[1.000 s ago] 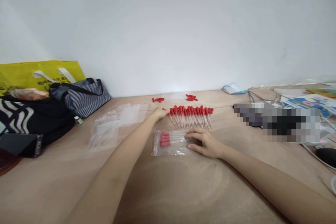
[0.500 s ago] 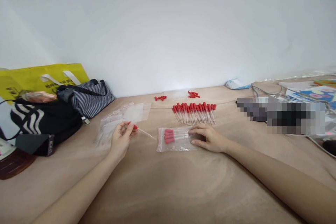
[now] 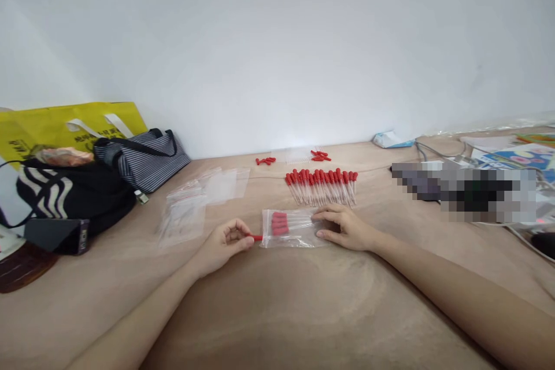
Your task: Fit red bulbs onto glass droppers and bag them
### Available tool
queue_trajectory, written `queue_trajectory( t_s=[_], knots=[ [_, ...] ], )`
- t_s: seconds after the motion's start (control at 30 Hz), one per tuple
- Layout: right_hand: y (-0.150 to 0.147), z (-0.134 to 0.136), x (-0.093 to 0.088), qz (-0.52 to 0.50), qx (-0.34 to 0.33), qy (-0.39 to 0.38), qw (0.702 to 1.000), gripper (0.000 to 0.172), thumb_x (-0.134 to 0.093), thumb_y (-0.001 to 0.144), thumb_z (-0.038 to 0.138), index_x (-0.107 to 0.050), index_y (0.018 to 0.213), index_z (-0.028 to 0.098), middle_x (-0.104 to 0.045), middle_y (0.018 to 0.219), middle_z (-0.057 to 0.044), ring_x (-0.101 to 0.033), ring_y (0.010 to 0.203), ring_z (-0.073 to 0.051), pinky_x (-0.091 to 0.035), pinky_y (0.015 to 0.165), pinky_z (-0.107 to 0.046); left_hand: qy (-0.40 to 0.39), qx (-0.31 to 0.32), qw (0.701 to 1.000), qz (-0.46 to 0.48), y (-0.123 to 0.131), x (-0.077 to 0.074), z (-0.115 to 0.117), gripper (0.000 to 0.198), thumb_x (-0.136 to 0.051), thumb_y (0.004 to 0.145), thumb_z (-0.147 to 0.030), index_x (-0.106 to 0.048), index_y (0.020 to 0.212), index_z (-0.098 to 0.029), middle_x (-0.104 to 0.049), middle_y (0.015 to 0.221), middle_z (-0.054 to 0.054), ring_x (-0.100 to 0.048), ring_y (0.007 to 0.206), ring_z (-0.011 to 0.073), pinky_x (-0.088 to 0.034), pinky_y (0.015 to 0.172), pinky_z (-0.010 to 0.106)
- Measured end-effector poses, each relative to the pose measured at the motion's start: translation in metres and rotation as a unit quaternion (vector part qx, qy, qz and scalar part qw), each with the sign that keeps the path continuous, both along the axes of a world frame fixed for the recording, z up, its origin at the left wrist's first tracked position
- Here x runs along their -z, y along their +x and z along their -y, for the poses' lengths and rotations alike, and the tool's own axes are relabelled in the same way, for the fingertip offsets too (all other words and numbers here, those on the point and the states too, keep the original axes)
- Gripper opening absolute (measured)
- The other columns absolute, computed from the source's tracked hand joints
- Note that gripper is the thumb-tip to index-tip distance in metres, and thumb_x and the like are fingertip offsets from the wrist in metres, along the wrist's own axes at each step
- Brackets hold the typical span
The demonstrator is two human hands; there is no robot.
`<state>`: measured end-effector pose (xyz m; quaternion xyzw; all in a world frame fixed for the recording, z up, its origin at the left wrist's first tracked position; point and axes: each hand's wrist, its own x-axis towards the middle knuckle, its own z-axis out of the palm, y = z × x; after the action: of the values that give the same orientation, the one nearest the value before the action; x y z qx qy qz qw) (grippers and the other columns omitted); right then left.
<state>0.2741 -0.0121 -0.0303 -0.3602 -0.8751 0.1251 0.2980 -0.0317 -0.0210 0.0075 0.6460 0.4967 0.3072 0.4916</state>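
Observation:
In my left hand, thumb and fingers pinch the red rubber bulb of a dropper. Its thin clear tube reaches through the left end of a clear zip bag. Several droppers with red bulbs lie side by side inside this bag, bulbs toward the left. My right hand rests on the bag's right end, thumb and fingers spread apart on the plastic. Just behind the bag is a row of loose droppers, bulbs pointing to the wall.
Flat clear bags are spread at left. Small red bulbs and a second red group lie near the wall. A striped bag and black bag stand far left; cables and a tissue pack are at right.
My left hand has moved right and toward me, bringing the dropper level and its tube into the zip bag. My right hand stays in place on the bag.

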Motion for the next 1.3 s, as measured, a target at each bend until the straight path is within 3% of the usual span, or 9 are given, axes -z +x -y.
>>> queue_trajectory(
  t_s=[0.1, 0.2, 0.43, 0.67, 0.9, 1.1, 1.3],
  knots=[
    [0.0, 0.0, 0.0, -0.001, -0.002, 0.003, 1.0, 0.034, -0.054, 0.078, 0.036, -0.057, 0.107, 0.018, -0.057, 0.104, -0.01, -0.053, 0.096, -0.019, -0.042, 0.084, -0.036, -0.022, 0.087, 0.995, -0.04, -0.003, -0.003, 0.005, 0.024, -0.066, 0.066, -0.03, -0.049, 0.078, -0.017, -0.062, 0.074, 0.0, -0.058, 0.07, 0.0125, -0.045, 0.063, 0.025],
    [0.0, 0.0, -0.002, 0.003, -0.008, 0.005, 1.0, 0.035, -0.053, 0.079, 0.036, -0.056, 0.108, 0.019, -0.057, 0.104, -0.009, -0.053, 0.096, -0.02, -0.043, 0.083, -0.036, -0.024, 0.113, 0.993, -0.027, -0.004, -0.004, 0.006, 0.022, -0.062, 0.07, -0.028, -0.05, 0.084, -0.017, -0.063, 0.084, 0.003, -0.058, 0.079, 0.0138, -0.045, 0.07, 0.026],
    [0.0, 0.0, -0.003, 0.002, -0.01, 0.004, 1.0, 0.035, -0.053, 0.079, 0.036, -0.057, 0.108, 0.017, -0.057, 0.103, -0.009, -0.053, 0.094, -0.019, -0.043, 0.083, -0.035, 0.04, 0.085, 0.995, -0.023, 0.011, -0.003, -0.003, 0.023, -0.061, 0.069, -0.029, -0.052, 0.084, -0.015, -0.061, 0.084, 0.004, -0.057, 0.078, 0.0147, -0.045, 0.074, 0.029],
    [0.0, -0.001, -0.001, -0.001, -0.008, 0.007, 1.0, 0.035, -0.054, 0.079, 0.037, -0.057, 0.107, 0.018, -0.057, 0.103, -0.009, -0.052, 0.095, -0.019, -0.043, 0.083, -0.036, 0.061, 0.12, 0.991, -0.026, 0.032, -0.002, -0.009, 0.022, -0.062, 0.067, -0.03, -0.048, 0.075, -0.015, -0.055, 0.071, -0.001, -0.053, 0.063, 0.0096, -0.043, 0.059, 0.023],
    [0.0, 0.0, -0.002, -0.008, -0.01, -0.001, 1.0, 0.034, -0.054, 0.078, 0.036, -0.056, 0.108, 0.018, -0.057, 0.103, -0.01, -0.053, 0.094, -0.019, -0.043, 0.084, -0.035, 0.065, 0.099, 0.992, -0.031, 0.032, 0.008, -0.013, 0.026, -0.062, 0.066, -0.031, -0.041, 0.07, -0.016, -0.049, 0.063, -0.005, -0.049, 0.055, 0.0075, -0.039, 0.053, 0.02],
    [0.002, 0.001, -0.004, -0.02, -0.012, -0.028, 0.999, 0.036, -0.056, 0.076, 0.035, -0.055, 0.108, 0.018, -0.054, 0.106, -0.01, -0.052, 0.097, -0.019, -0.043, 0.084, -0.034, 0.081, 0.058, 0.993, -0.057, 0.034, 0.011, -0.014, 0.033, -0.07, 0.055, -0.027, -0.041, 0.064, -0.016, -0.045, 0.058, -0.007, -0.042, 0.048, 0.0049, -0.035, 0.047, 0.017],
    [0.004, 0.0, -0.003, -0.019, -0.024, -0.045, 0.999, 0.036, -0.055, 0.078, 0.035, -0.053, 0.111, 0.019, -0.053, 0.111, -0.009, -0.053, 0.099, -0.019, -0.044, 0.085, -0.035, 0.099, 0.033, 0.991, -0.087, 0.038, 0.012, -0.013, 0.034, -0.071, 0.053, -0.028, -0.041, 0.063, -0.016, -0.043, 0.053, -0.008, -0.038, 0.045, 0.004, -0.031, 0.042, 0.016]
  ],
)
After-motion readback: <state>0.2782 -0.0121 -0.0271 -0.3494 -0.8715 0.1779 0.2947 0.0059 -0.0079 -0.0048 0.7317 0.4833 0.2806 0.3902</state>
